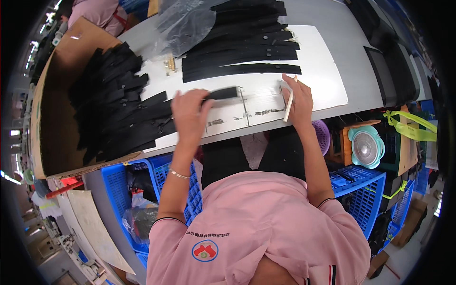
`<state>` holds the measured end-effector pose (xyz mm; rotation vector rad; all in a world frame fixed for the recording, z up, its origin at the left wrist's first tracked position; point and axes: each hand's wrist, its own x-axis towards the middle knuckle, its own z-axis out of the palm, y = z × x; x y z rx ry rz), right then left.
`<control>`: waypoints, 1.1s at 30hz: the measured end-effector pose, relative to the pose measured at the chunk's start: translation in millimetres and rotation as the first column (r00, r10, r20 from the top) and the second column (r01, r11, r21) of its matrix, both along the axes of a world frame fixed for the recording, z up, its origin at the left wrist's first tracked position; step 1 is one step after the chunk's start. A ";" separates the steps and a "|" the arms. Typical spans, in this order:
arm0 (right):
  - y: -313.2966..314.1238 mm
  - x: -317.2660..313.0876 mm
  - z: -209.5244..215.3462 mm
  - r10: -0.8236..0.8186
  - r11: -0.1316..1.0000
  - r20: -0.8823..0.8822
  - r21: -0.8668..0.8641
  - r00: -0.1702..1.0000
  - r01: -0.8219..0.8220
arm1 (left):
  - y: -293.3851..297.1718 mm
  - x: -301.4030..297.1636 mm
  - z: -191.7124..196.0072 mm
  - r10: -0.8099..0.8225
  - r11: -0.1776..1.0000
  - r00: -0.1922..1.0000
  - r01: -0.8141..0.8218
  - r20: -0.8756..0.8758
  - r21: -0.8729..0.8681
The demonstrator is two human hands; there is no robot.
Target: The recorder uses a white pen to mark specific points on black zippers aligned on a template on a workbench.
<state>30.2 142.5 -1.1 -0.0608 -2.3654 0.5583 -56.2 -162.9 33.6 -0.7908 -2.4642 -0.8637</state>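
Observation:
My left hand (189, 116) is closed on one end of a black fabric strip (223, 93), slightly blurred, over a white board (323, 61) on the table. The strip's other end points right, toward dark lines drawn on the board. In my right hand (300, 100) is a slim whitish pencil (289, 107), held upright near the board's front edge. Beyond both hands lies a row of black fabric strips (237, 45), several with a small round button or snap near the right end. Left of my left hand, more black strips (116, 95) are heaped loosely.
An open cardboard box (54, 95) holds part of the left heap. Clear plastic (183, 26) lies at the back. Below the table are blue crates (365, 204), a purple basket (321, 137) and a teal fan (366, 146). Black cases (380, 76) stand at the right.

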 end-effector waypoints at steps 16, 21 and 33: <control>22.8 60.5 -3.7 0.004 0.985 0.329 0.164 0.944 -0.061 | 66.8 78.3 -33.7 -0.008 0.973 0.974 0.060 0.225 -0.225; 22.2 60.5 -4.6 0.017 0.988 0.297 0.142 0.955 -0.062 | 22.9 85.4 -36.3 0.175 0.944 0.964 -0.107 0.199 -0.313; 21.0 58.7 -6.9 0.014 0.987 0.308 0.145 0.951 -0.062 | -26.2 79.6 -25.7 0.319 0.940 0.923 -0.279 0.216 -0.195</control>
